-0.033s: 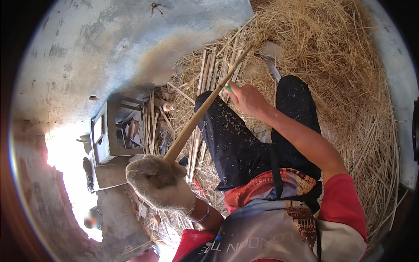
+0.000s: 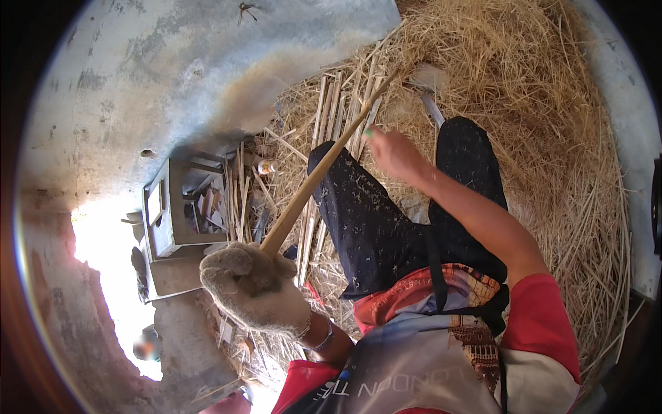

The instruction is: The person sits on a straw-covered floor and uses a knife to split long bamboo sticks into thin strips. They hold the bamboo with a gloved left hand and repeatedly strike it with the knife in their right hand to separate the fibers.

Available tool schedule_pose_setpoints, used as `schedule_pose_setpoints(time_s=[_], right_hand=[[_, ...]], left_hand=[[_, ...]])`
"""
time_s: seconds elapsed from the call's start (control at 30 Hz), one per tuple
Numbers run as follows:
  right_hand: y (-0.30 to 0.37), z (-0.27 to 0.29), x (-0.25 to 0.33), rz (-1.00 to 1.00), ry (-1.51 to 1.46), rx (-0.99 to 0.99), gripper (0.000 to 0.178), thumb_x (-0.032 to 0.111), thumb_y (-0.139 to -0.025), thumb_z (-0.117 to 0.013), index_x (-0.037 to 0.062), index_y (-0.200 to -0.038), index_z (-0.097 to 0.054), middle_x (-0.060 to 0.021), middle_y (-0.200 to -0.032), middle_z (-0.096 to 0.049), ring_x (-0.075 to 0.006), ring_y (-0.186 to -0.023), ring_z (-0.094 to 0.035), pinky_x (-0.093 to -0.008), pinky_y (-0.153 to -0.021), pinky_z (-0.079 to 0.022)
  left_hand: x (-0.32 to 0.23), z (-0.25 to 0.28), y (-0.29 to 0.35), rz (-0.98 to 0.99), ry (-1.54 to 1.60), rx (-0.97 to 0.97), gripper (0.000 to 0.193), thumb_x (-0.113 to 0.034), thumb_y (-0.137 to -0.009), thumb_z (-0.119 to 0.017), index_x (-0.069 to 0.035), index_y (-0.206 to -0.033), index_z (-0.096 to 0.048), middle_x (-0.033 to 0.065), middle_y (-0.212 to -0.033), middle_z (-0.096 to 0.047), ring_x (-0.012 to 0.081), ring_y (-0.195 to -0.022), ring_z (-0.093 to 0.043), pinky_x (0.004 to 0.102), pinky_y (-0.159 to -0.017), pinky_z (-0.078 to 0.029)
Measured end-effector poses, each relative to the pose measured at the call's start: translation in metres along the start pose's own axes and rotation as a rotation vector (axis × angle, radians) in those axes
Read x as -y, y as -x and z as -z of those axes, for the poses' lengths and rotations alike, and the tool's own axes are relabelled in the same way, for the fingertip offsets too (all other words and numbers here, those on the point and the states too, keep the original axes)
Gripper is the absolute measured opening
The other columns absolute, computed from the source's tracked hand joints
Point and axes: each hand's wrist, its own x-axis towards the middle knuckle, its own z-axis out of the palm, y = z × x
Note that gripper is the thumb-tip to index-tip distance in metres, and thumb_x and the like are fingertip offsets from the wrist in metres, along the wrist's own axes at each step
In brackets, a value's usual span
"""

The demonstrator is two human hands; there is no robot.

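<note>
A long, tan bamboo strip [image 2: 303, 196] slants across the view from lower left to upper middle, over my left knee. My left hand [image 2: 255, 286], in a thick, worn fabric glove, is closed around its near end. Partway along, my right hand [image 2: 398, 153] is bare and closed, just to the right of the strip. A small green piece [image 2: 369, 131] shows at its fingertips. What that green thing belongs to is mostly hidden in the fist and blurred.
Straw and shavings [image 2: 510, 55] cover the floor. Several split strips [image 2: 327, 110] lie beyond my left knee, by a flat metal blade-like piece [image 2: 433, 110]. A wooden cabinet [image 2: 176, 214] holding scraps stands left, near a small white container [image 2: 266, 167]. A person [image 2: 145, 348] is beyond the wall opening.
My right hand has shifted slightly right, and the green piece now sits a little apart from the strip. The left hand and the bamboo strip have barely moved.
</note>
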Motion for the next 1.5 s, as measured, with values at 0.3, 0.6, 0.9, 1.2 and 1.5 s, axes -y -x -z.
schedule_pose_setpoints(time_s=[0.3,0.6,0.9,1.2,1.5], right_hand=[[0.002,-0.003,-0.001,-0.066,-0.145,0.087,0.026,0.021,-0.102,-0.048,-0.0021,-0.108,-0.058,-0.0082,-0.054,-0.053,-0.0191,-0.042,-0.051,-0.0346,-0.037,-0.041],[0.006,0.009,-0.009,-0.01,-0.084,-0.038,0.036,0.024,-0.102,-0.05,-0.0021,-0.126,-0.048,-0.0146,-0.056,-0.056,-0.0322,-0.047,-0.056,-0.0478,-0.049,-0.045],[0.008,0.007,0.005,0.106,0.029,-0.054,0.034,0.026,-0.104,-0.048,-0.0028,-0.119,-0.056,-0.0077,-0.05,-0.051,-0.0193,-0.042,-0.053,-0.0386,-0.039,-0.041],[-0.009,0.016,-0.026,-0.174,-0.042,0.144,0.027,0.02,-0.103,-0.044,-0.0018,-0.111,-0.057,-0.005,-0.056,-0.049,-0.0192,-0.047,-0.051,-0.0368,-0.042,-0.043],[0.004,0.003,-0.032,-0.197,-0.03,0.026,0.037,0.03,-0.104,-0.046,-0.0047,-0.108,-0.056,-0.018,-0.059,-0.059,-0.0358,-0.049,-0.059,-0.0474,-0.046,-0.045]], left_hand=[[0.007,0.007,-0.005,-0.213,-0.289,0.031,0.037,-0.036,-0.102,-0.039,-0.006,-0.084,-0.049,0.0033,-0.06,-0.047,0.0081,-0.039,-0.04,0.0222,-0.029,-0.034],[0.0,-0.007,0.022,-0.046,0.018,0.083,0.042,-0.042,-0.101,-0.041,-0.005,-0.081,-0.046,0.0102,-0.058,-0.048,0.0156,-0.035,-0.042,0.0256,-0.025,-0.033],[-0.001,-0.009,0.009,0.089,0.081,-0.254,0.043,-0.045,-0.099,-0.045,-0.006,-0.083,-0.049,0.0121,-0.065,-0.056,0.0157,-0.039,-0.047,0.0267,-0.03,-0.038],[0.002,0.0,0.026,0.008,-0.02,0.077,0.049,-0.05,-0.099,-0.042,-0.004,-0.081,-0.048,0.0128,-0.059,-0.05,0.0163,-0.037,-0.04,0.0263,-0.028,-0.033],[0.006,0.004,0.013,0.078,0.126,0.026,0.04,-0.044,-0.099,-0.042,-0.008,-0.086,-0.049,0.0136,-0.069,-0.06,0.0146,-0.041,-0.048,0.0246,-0.029,-0.034]])
